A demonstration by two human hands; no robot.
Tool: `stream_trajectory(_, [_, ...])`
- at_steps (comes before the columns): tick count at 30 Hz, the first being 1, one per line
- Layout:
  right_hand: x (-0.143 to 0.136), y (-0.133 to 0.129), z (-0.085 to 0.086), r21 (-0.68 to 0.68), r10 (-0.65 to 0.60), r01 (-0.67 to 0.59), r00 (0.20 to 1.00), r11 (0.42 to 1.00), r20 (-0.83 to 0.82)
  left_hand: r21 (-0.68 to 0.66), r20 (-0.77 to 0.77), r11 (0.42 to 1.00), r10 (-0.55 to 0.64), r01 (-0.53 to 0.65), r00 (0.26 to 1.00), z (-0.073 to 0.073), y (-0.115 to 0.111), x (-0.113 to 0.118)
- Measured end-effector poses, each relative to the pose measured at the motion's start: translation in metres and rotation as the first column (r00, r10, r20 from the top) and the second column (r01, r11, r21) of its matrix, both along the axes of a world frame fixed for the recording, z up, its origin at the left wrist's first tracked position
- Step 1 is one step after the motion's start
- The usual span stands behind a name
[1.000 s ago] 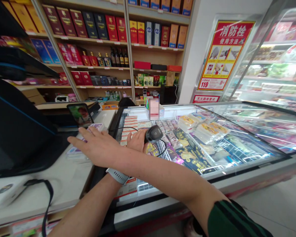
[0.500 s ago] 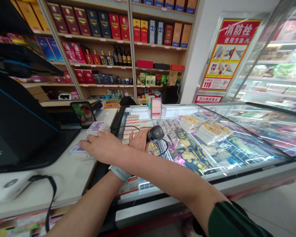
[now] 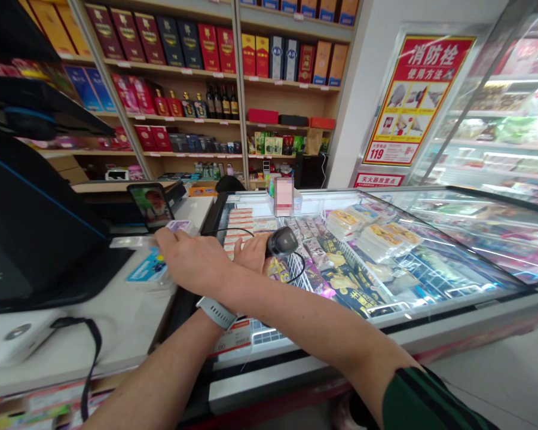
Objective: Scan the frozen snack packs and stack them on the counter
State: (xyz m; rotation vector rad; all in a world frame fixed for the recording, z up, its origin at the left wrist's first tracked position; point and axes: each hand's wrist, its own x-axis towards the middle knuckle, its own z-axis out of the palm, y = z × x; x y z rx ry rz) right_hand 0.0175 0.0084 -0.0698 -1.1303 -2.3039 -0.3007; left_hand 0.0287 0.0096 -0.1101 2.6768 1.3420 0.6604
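My left hand point(image 3: 251, 252), with a watch strap on its wrist, is wrapped round a black handheld barcode scanner point(image 3: 283, 242) above the freezer. The scanner's cable loops beside it. Crossing over my left forearm, my right hand point(image 3: 190, 260) grips a thin flat pack point(image 3: 132, 241) between thumb and fingers, tilted almost edge-on. Below it on the counter lies a blue flat pack point(image 3: 147, 267) on a stack in clear plastic. A purple pack point(image 3: 179, 226) shows behind my right hand, partly covered by it.
A glass-topped freezer point(image 3: 305, 346) with packaged goods spans the middle and right. On the white counter point(image 3: 130, 334) at left are a dark checkout terminal point(image 3: 36, 239), a propped phone point(image 3: 150, 204) and a white device point(image 3: 18, 337) with a black strap. Shelves of boxes and bottles stand behind.
My right hand has closed on a flat pack and tilted it up off the stack, exposing the blue pack beneath. My left hand and the scanner have stayed in place.
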Motion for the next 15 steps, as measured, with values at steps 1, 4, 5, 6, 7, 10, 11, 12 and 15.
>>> stream_trajectory(1, [0.000, 0.001, -0.001, -0.009, -0.002, 0.002, 1.000, 1.000, -0.030, -0.011, -0.001, 1.000, -0.002, 0.002, 1.000, 0.001, -0.001, 0.000])
stream_trajectory(4, [0.001, 0.004, -0.005, -0.032, 0.001, -0.004, 0.996, 0.999, -0.084, -0.045, -0.011, 0.999, 0.012, -0.013, 1.000, 0.004, -0.002, 0.001])
stream_trajectory(5, [0.002, 0.005, -0.006, -0.042, 0.003, -0.007, 0.996, 0.999, -0.092, -0.049, -0.015, 0.999, 0.019, -0.020, 1.000, 0.004, -0.002, 0.002])
stream_trajectory(6, [0.003, 0.004, -0.006, -0.052, 0.006, -0.011, 0.995, 0.999, -0.098, -0.047, -0.015, 0.999, 0.023, -0.024, 1.000, 0.004, -0.002, 0.002])
stream_trajectory(7, [0.004, 0.004, -0.006, -0.061, 0.011, -0.017, 0.995, 0.998, -0.102, -0.039, -0.011, 0.999, 0.026, -0.027, 1.000, 0.004, -0.002, 0.002])
stream_trajectory(10, [0.009, 0.000, -0.004, -0.093, 0.016, -0.027, 0.993, 0.995, -0.115, -0.008, 0.012, 1.000, 0.020, -0.020, 1.000, 0.001, -0.002, 0.002])
stream_trajectory(11, [0.011, -0.002, -0.003, -0.102, 0.015, -0.027, 0.993, 0.994, -0.121, -0.001, 0.021, 1.000, 0.016, -0.016, 1.000, 0.000, -0.002, 0.002])
stream_trajectory(12, [0.013, -0.003, -0.002, -0.109, 0.011, -0.025, 0.992, 0.994, -0.127, 0.004, 0.030, 1.000, 0.013, -0.013, 0.999, -0.001, -0.002, 0.002])
stream_trajectory(15, [0.019, -0.009, 0.002, -0.127, -0.010, -0.009, 0.989, 0.992, -0.149, 0.023, 0.069, 1.000, 0.020, -0.021, 0.997, -0.003, -0.003, 0.002])
